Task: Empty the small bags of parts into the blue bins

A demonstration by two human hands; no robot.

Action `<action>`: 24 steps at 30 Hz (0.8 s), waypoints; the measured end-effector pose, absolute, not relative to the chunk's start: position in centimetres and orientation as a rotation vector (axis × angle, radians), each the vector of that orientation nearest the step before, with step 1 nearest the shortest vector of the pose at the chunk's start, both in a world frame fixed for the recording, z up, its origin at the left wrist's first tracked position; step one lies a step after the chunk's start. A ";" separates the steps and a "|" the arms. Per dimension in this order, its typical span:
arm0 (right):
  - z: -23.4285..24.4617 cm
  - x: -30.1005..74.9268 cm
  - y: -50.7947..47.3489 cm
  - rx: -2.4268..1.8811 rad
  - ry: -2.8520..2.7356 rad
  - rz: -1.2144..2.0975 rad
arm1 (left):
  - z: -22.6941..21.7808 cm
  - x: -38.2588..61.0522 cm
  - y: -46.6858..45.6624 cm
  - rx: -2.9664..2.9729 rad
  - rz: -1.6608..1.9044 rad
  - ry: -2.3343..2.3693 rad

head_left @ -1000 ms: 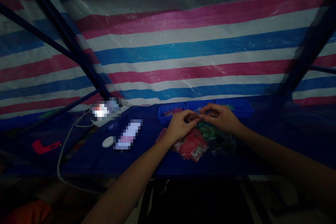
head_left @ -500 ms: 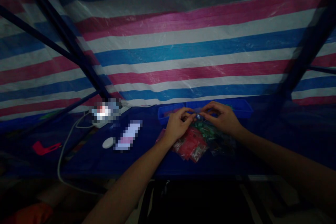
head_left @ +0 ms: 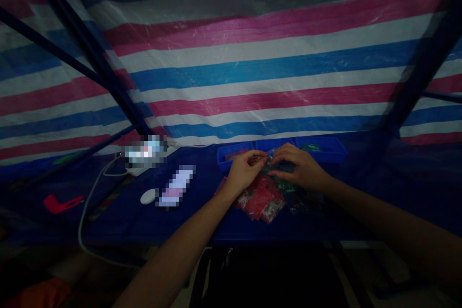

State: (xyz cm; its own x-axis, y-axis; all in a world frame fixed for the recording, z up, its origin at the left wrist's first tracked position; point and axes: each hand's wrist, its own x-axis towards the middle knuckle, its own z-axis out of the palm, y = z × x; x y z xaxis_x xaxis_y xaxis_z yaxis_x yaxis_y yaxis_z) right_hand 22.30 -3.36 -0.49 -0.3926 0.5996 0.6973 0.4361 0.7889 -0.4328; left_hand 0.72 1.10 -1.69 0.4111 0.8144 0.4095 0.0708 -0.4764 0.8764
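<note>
My left hand (head_left: 246, 173) is closed, with its fingertips pinching a small clear plastic bag (head_left: 268, 165). My right hand (head_left: 302, 167) has its fingers and thumb curved around the other side of the same bag; the exact grip is dim. Just below the hands, a pile of red packets in clear plastic (head_left: 262, 199) lies on the blue table (head_left: 202, 224). Green packets (head_left: 286, 186) lie beside them, partly under my right hand. Dark clear packets (head_left: 301, 204) are at the right of the pile.
Behind my hands stand blue bins (head_left: 327, 154), one with green packets (head_left: 311, 147). To the left are a blurred phone screen (head_left: 177, 186), a white oval object (head_left: 148, 196), a power strip (head_left: 139, 169) and a white cable (head_left: 84, 221). A striped tarp (head_left: 252, 77) hangs behind.
My right hand's fingers have shifted and spread a little around the bag, and more of the clear plastic shows between the hands. The left hand has barely moved.
</note>
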 end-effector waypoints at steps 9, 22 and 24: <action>-0.6 22.3 -3.2 -0.934 -1.836 0.420 | -1.6 1.0 0.2 2.012 1.079 0.700; -1.3 22.4 -2.5 -0.944 -1.663 0.611 | -0.5 0.7 -0.5 2.278 1.123 0.876; -1.1 22.6 -2.7 -0.968 -1.660 0.479 | -0.5 0.5 -0.5 2.316 1.137 0.931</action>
State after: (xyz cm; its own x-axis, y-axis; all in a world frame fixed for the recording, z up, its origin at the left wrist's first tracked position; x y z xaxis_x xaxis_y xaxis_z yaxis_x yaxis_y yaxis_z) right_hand 22.58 -2.69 -1.09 -0.0639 0.7945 0.6039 0.3511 0.5843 -0.7316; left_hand 0.54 -0.55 -0.45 0.4484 0.7116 0.5409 0.3901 -0.7003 0.5979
